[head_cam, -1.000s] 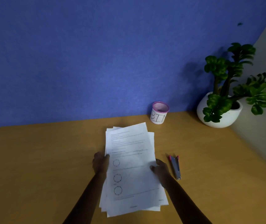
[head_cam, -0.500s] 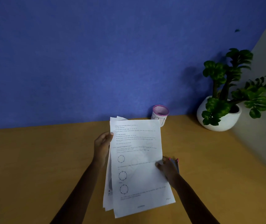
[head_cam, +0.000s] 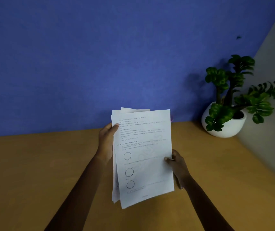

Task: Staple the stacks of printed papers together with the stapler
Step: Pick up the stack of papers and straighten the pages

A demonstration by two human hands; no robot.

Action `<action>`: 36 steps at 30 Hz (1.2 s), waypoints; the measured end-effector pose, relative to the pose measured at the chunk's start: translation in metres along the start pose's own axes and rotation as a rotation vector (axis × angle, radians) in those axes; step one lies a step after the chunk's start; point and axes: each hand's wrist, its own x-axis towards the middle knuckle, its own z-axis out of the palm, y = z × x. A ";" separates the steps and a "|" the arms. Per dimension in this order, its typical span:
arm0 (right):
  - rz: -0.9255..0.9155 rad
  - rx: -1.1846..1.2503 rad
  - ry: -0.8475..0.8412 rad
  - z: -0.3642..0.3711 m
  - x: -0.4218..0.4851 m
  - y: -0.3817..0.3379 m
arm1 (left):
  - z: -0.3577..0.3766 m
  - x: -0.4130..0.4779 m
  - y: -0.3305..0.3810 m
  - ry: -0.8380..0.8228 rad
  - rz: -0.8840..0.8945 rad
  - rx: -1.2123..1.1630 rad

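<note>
A stack of printed white papers [head_cam: 143,155], with text and three circle diagrams on the top sheet, is held up off the desk, nearly upright and facing me. My left hand [head_cam: 106,140] grips its left edge near the top, thumb on the front. My right hand [head_cam: 177,161] pinches the right edge lower down. The sheets are unevenly aligned, with corners sticking out at the top and lower left. Only the tip of the stapler [head_cam: 181,187] shows on the desk behind my right wrist; the rest is hidden.
The wooden desk [head_cam: 41,164] meets a blue wall at the back. A potted green plant in a white pot [head_cam: 225,125] stands in the far right corner. A sliver of the pink-rimmed cup [head_cam: 172,118] peeks out behind the papers' top right corner.
Both hands lifted the paper stack from the desk and tilted it upright towards me. The papers now cover the cup and most of the stapler.
</note>
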 end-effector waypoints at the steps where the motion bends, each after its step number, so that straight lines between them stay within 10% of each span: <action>1: -0.026 0.001 0.023 0.001 -0.002 -0.004 | 0.001 -0.001 0.002 -0.011 -0.019 -0.012; 13: -0.610 -0.382 0.225 0.039 -0.034 -0.079 | 0.019 -0.019 0.013 -0.040 -0.005 -0.078; 24: -0.646 -0.439 0.018 0.072 -0.047 -0.109 | 0.043 -0.035 0.020 0.022 0.185 -0.062; 36: -0.565 0.163 0.026 0.060 -0.051 -0.125 | 0.058 -0.052 0.028 -0.150 0.325 0.031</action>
